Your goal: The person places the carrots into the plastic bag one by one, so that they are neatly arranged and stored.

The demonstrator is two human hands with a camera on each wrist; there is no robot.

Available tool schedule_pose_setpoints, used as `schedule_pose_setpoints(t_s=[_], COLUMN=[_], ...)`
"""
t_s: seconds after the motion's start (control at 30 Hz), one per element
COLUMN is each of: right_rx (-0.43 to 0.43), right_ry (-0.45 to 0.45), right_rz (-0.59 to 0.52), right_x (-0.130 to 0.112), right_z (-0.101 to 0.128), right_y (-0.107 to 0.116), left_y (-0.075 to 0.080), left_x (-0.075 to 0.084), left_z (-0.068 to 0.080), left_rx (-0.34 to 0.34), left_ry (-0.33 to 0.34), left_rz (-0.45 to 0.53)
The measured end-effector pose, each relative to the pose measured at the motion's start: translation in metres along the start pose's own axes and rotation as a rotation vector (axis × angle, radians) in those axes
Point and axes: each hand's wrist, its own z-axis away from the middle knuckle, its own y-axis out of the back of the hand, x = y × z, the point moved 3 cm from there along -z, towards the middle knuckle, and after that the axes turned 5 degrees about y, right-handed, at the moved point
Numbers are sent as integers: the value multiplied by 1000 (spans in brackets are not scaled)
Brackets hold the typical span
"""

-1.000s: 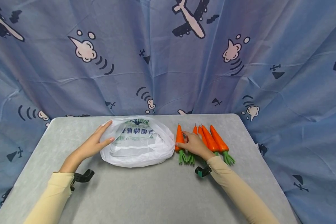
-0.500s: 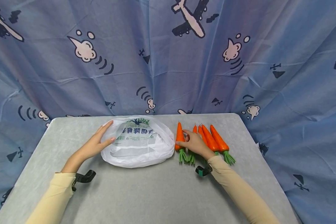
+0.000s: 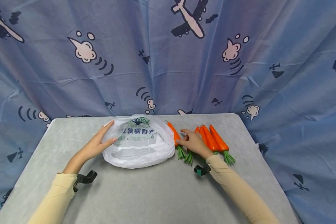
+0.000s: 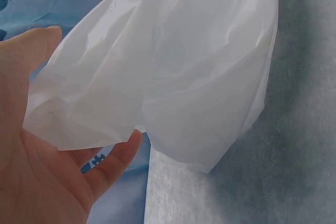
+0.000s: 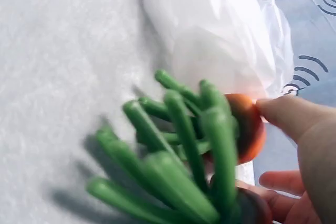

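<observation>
In the head view a white plastic bag (image 3: 137, 155) with green print lies at the table's middle, its mouth spread. My left hand (image 3: 96, 146) touches its left rim; in the left wrist view the film (image 4: 173, 66) passes between the spread thumb and fingers. My right hand (image 3: 196, 143) is beside the bag's right edge, its thumb touching an orange carrot (image 3: 175, 133). That carrot leans left, tip against the bag. In the right wrist view green stalks (image 5: 178, 135) cover much of it, and the fingers look apart from it. Another carrot's leaves (image 3: 189, 158) show below the hand.
Several more carrots lie side by side right of the right hand, the outermost carrot (image 3: 219, 139) farthest over. All rest on a grey table (image 3: 145, 196). A blue patterned curtain (image 3: 123, 77) hangs behind its far edge.
The carrot at my right thumb has turned from near upright in the view to leaning left, its tip now against the bag. The hands have shifted only slightly.
</observation>
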Motion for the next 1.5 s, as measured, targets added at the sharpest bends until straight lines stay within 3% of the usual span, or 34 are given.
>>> schedule_pose_setpoints(t_s=[0.43, 0.77, 1.1, 1.5], right_rx=[-2, 50, 91, 98], right_ry=[34, 14, -60, -56], right_rz=[13, -70, -213, -241], right_x=[1, 3, 2, -8], right_z=[-6, -3, -1, 5], right_y=[-8, -7, 6, 25], left_y=[4, 3, 0, -8], left_x=[-5, -5, 0, 4], left_z=[2, 1, 2, -1], left_rx=[2, 1, -9, -6], left_ry=[17, 0, 7, -32], left_rz=[8, 6, 16, 15])
